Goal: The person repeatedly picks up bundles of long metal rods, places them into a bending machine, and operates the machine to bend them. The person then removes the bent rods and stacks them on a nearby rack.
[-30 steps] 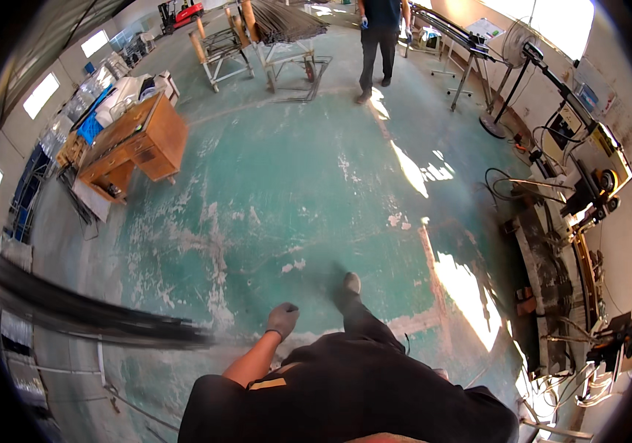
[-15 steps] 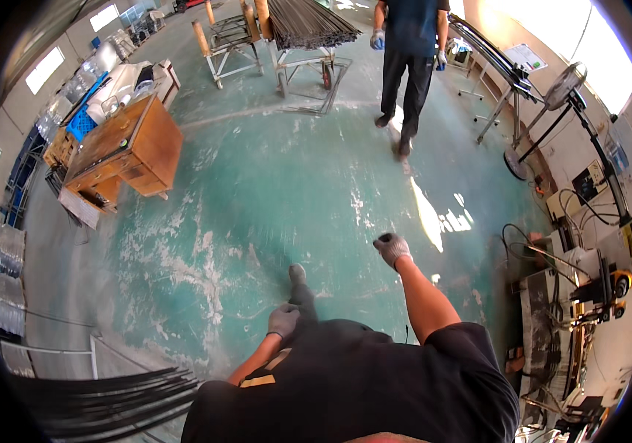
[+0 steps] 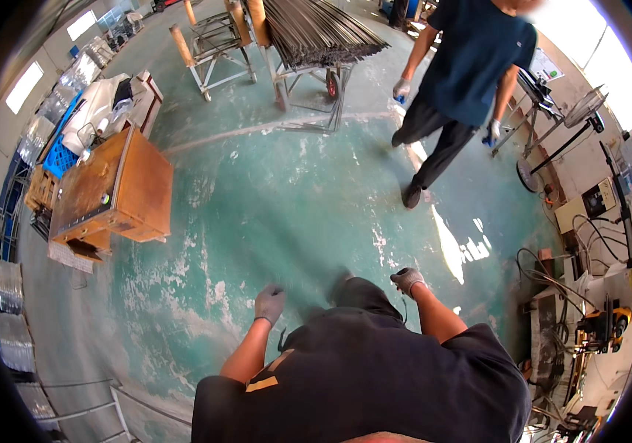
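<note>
My left hand (image 3: 270, 304), in a grey work glove, hangs in front of me over the green floor (image 3: 257, 244). Its fingers are curled in, and nothing shows in them. Level with it on the other side is my right hand (image 3: 408, 282), gloved alike with a darker palm side. Those fingers are closed too, with no object visible. Neither hand touches anything; nearest to both are my dark shirt (image 3: 367, 369) and my trouser leg (image 3: 367, 297).
A co-worker (image 3: 471, 66) with gloved hands walks ahead on the right. A wooden desk (image 3: 142, 188) stands left. Farther off, a wheeled rack (image 3: 283, 85) bears long dark metal bars (image 3: 323, 33). Along the right are a pedestal fan (image 3: 585, 105) and a machine with cables (image 3: 552, 325).
My left hand has swung forward and my right hand has drawn back toward me. The co-worker has come closer. Dark bars at the lower left have left the view.
</note>
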`<state>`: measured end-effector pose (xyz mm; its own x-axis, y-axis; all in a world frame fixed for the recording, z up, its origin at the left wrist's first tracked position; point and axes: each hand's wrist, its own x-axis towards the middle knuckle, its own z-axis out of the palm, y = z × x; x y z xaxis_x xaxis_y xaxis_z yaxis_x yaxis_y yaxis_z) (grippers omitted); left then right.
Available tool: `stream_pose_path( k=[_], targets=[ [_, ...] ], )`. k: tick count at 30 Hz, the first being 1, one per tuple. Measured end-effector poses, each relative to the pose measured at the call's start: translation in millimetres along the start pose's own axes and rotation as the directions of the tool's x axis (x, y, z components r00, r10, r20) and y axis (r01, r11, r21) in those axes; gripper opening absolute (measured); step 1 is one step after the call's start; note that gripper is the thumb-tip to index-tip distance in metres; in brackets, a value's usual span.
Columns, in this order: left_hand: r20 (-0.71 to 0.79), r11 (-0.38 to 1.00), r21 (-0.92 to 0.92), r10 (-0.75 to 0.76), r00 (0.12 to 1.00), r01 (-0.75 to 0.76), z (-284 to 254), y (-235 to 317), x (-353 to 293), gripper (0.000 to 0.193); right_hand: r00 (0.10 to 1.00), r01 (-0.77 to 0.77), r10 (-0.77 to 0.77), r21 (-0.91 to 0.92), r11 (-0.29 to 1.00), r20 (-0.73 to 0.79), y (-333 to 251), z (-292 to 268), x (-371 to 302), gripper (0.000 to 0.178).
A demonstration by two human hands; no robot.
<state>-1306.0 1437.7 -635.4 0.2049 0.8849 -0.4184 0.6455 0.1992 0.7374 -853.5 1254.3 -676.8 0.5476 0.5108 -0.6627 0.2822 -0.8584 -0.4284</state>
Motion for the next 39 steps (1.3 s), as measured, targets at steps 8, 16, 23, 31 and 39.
stream_pose_path(
  k=[8, 16, 23, 31, 39],
  targets=[
    [0.060, 0.964, 0.008, -0.264, 0.963, 0.265, -2.7, -27.7, 178.3, 0.035, 0.955, 0.253, -0.251, -0.011, 0.967, -0.157, -240.5, -52.0, 191.7, 0.043],
    [-0.005, 0.999, 0.014, -0.046, 0.999, 0.046, -54.3, 146.4, 360.2, 0.035, 0.822, 0.525, -0.534, -0.100, 0.845, -0.196, -562.0, -172.2, 286.0, 0.054],
    [0.031, 0.999, -0.040, -0.020, 0.999, 0.022, -39.2, 210.2, 529.0, 0.027, 0.687, 0.633, -0.587, -0.044, 0.773, -0.428, -756.0, -261.2, 325.4, 0.049],
    [0.126, 0.984, -0.174, 0.062, 0.990, -0.039, -78.8, 387.6, 727.2, 0.025, 0.779, 0.433, -0.515, -0.288, 0.854, -0.358, -923.6, -304.6, 388.4, 0.064],
    [0.085, 0.988, -0.045, 0.154, 0.984, -0.150, -116.4, 447.0, 822.0, 0.024, 0.801, 0.323, -0.507, -0.484, 0.814, -0.319, -1004.2, -299.1, 461.4, 0.087]
  ],
)
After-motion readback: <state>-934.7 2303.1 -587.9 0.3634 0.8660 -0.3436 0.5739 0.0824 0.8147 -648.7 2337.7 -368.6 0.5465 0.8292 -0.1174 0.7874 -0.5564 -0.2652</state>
